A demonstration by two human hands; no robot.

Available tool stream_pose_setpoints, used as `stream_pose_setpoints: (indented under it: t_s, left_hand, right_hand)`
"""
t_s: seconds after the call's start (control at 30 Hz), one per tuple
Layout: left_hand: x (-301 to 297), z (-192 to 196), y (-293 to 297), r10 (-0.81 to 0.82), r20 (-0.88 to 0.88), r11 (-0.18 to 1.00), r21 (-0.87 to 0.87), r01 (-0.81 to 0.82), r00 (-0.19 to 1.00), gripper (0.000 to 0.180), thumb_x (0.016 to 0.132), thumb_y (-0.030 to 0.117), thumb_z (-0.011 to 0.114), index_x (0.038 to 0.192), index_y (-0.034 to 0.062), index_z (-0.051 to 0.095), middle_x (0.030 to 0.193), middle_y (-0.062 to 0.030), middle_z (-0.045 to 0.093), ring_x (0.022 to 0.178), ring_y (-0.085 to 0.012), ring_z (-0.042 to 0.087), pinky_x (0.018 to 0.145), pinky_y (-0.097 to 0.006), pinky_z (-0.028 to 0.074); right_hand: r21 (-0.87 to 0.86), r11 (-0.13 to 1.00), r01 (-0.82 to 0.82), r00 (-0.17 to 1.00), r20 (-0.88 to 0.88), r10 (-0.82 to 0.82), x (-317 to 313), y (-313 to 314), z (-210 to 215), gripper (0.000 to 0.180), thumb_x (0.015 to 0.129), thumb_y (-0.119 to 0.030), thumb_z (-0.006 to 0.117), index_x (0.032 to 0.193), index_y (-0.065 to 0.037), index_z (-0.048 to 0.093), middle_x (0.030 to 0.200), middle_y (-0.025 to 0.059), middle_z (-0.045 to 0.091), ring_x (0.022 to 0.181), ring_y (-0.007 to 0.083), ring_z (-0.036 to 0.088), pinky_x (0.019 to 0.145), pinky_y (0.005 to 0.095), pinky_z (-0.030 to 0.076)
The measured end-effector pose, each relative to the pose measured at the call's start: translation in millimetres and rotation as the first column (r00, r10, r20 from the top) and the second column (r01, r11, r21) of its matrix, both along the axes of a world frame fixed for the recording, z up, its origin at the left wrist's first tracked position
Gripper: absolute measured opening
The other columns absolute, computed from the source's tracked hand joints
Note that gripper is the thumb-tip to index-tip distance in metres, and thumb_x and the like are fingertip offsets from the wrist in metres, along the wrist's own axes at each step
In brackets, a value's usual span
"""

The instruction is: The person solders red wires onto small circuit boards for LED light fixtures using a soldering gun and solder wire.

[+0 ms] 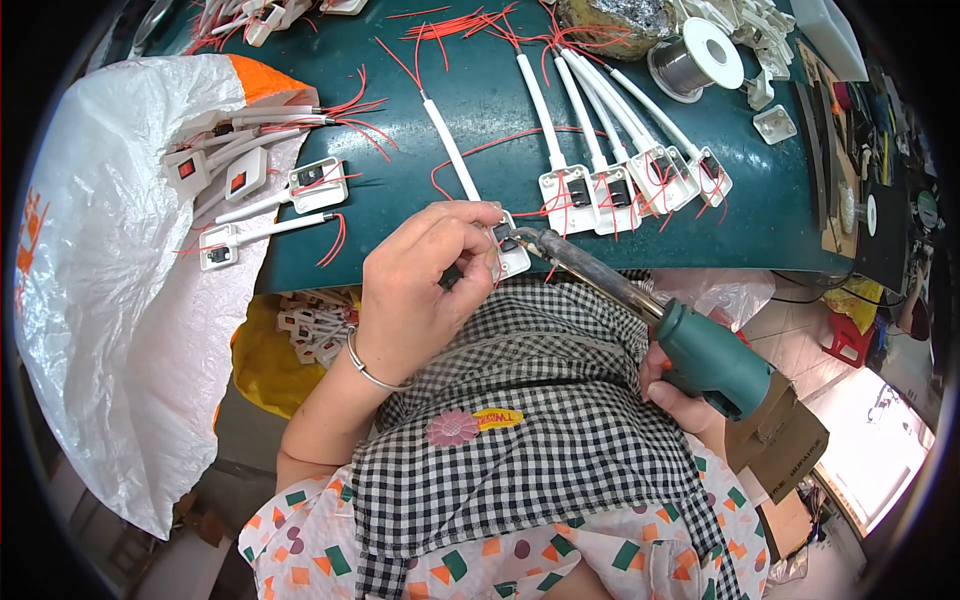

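Note:
A small white switch housing point(514, 262) with a black switch inside lies at the near table edge, a white cable point(452, 150) with red wire ends running from it. My left hand point(425, 275) is closed at the housing's left side, its fingertips gripping there; whether a thin wire is also pinched is hidden. Gripped in my right hand point(682, 395) is a soldering iron point(700, 355) with a green handle. Its tip meets the switch inside the housing, close to my left fingertips. The handle covers part of my right hand.
Several wired housings point(615, 195) stand in a row to the right. Others lie on a white sack point(110, 250) at left. Loose red wires point(455, 25), a solder spool point(697, 60) and a lump of rosin-like material point(610, 25) occupy the far side. A yellow bag point(265, 350) of switches hangs below.

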State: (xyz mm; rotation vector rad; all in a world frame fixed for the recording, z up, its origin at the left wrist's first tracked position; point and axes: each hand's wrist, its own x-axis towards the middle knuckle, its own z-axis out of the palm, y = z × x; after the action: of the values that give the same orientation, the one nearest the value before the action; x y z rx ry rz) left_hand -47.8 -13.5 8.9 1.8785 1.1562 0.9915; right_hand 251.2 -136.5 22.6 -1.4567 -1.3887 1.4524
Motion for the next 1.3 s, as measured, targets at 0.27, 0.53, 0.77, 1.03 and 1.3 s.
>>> stream_pose_setpoints:
  t_s: [0.27, 0.53, 0.77, 1.03, 1.3]
  left_hand:
    - [-0.1, 2.0, -0.6, 0.024, -0.016, 0.999, -0.023, -0.025, 1.0, 0.01, 0.074, -0.006, 0.067, 0.078, 0.0016, 0.06, 0.101, -0.0134, 0.072, 0.075, -0.0165, 0.066, 0.065, -0.026, 0.053]
    - [0.6, 1.6, -0.9, 0.023, -0.009, 0.999, -0.034, -0.023, 1.0, 0.01, 0.074, -0.007, 0.066, 0.077, 0.0009, 0.06, 0.101, -0.0127, 0.072, 0.073, -0.0148, 0.066, 0.064, -0.025, 0.053]
    - [0.1, -0.8, 0.1, 0.009, 0.006, 1.0, -0.017, -0.009, 1.0, 0.01, 0.075, -0.007, 0.066, 0.078, -0.0003, 0.059, 0.101, -0.0121, 0.07, 0.07, -0.0137, 0.064, 0.061, -0.025, 0.054]
    - [0.0, 0.5, 2.1, -0.013, 0.003, 1.0, -0.004, 0.013, 1.0, 0.011, 0.077, -0.006, 0.068, 0.079, -0.0003, 0.058, 0.102, -0.0113, 0.07, 0.067, -0.013, 0.064, 0.059, -0.024, 0.054]
    - [-0.4, 2.2, 1.8, -0.011, 0.019, 0.999, -0.034, 0.012, 1.0, 0.011, 0.076, -0.007, 0.067, 0.08, -0.0013, 0.059, 0.101, -0.011, 0.07, 0.067, -0.0118, 0.063, 0.06, -0.024, 0.054]
  right_hand:
    - [0.07, 0.986, -0.149, 0.968, 0.216, 0.131, 0.1, 5.1, 0.4, 0.015, 0.068, -0.013, 0.078, 0.078, -0.009, 0.068, 0.072, 0.0037, 0.067, 0.062, 0.0236, 0.064, 0.057, 0.0344, 0.051]
    - [0.002, 0.998, -0.059, 0.995, 0.078, 0.058, -2.3, 3.1, -1.3, 0.013, 0.07, -0.013, 0.077, 0.077, -0.007, 0.067, 0.068, 0.0046, 0.064, 0.061, 0.0238, 0.063, 0.056, 0.0344, 0.05]
    - [-0.19, 0.963, 0.193, 0.921, -0.302, -0.244, -10.3, -6.6, 7.9, 0.05, 0.074, -0.015, 0.081, 0.114, 0.002, 0.056, 0.076, 0.0065, 0.052, 0.06, 0.0188, 0.055, 0.052, 0.0294, 0.045]
    - [-0.165, 0.975, 0.149, 0.93, -0.312, -0.194, -6.2, -6.7, 5.1, 0.063, 0.071, -0.019, 0.084, 0.124, 0.003, 0.056, 0.077, 0.0066, 0.053, 0.058, 0.0195, 0.055, 0.052, 0.0287, 0.045]
    - [-0.124, 0.987, 0.099, 0.964, -0.235, -0.126, -6.3, 2.4, 8.4, 0.025, 0.076, -0.012, 0.075, 0.094, 0.0, 0.062, 0.077, 0.0048, 0.062, 0.066, 0.0174, 0.058, 0.061, 0.0312, 0.047]
